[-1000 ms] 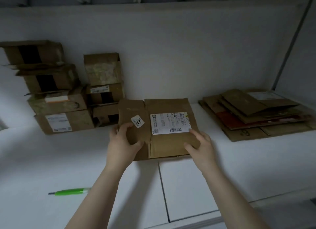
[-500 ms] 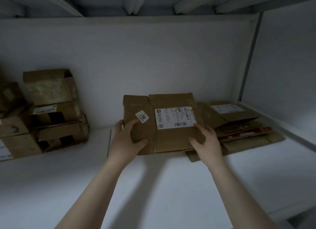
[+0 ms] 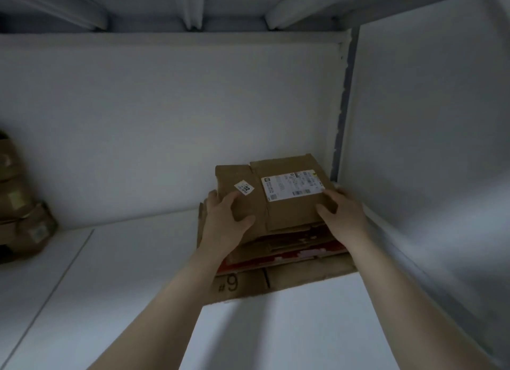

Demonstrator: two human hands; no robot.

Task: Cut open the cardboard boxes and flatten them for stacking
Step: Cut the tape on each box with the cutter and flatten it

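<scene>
Left hand [image 3: 225, 226] and right hand [image 3: 340, 217] both pinching flattened box [image 3: 287, 201] edges, poised over flat-cardboard stack [image 3: 289, 273] on worktop [image 3: 276, 328]. Stacking step; next, lower square, release.

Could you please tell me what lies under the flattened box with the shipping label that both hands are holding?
Under the flattened box sits a stack of flattened cardboard: brown sheets, a red-printed one, and a bottom sheet marked "#9". The stack's middle is covered.
</scene>
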